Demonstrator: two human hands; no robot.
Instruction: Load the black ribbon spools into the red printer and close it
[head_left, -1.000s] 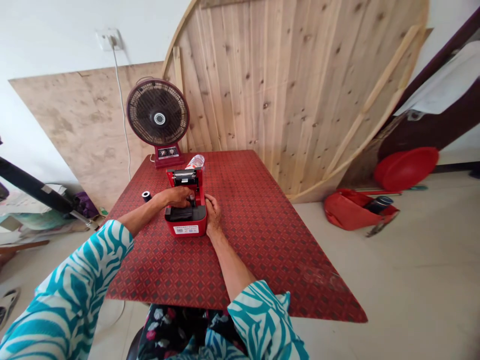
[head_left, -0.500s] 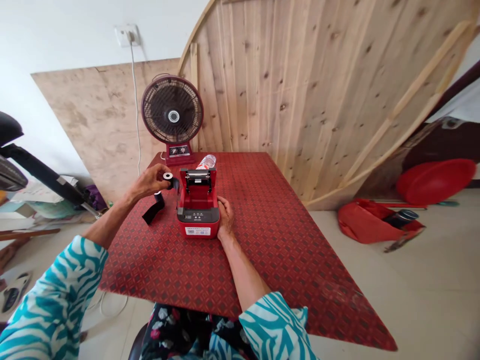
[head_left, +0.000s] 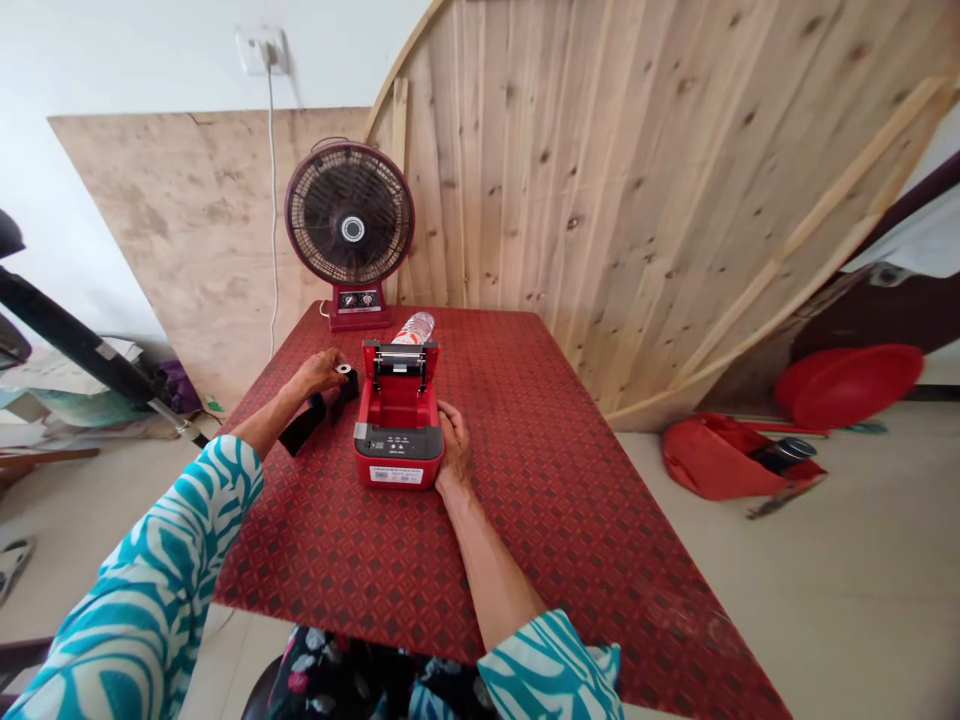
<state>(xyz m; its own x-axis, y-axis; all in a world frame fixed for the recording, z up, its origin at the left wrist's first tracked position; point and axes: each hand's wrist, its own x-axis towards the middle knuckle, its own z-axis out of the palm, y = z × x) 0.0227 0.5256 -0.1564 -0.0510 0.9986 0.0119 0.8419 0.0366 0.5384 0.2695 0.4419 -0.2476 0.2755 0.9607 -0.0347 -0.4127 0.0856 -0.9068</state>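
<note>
Head view: left hand [head_left: 319,372] raised just left of a red thermal label printer [head_left: 397,455], fingertips [head_left: 333,364] pressed together and apparently pinching a small black ribbon roll [head_left: 345,370] with a white core, a loose black ribbon strip [head_left: 302,427] trailing from it down toward the red patterned table cover [head_left: 525,440]. Right hand [head_left: 454,447] flat against the printer's right wall, fingers lying together, not spread, bracing it. Printer lid [head_left: 400,365] propped upright, compartment open, no roll visible inside. Likely trouble at that moment: the slack strip twisting or creasing from loose handling, the small roll slipping from so narrow a pinch and unwinding across the table, and the upright lid tipping if knocked, with a plastic bottle [head_left: 415,328] just behind it.
</note>
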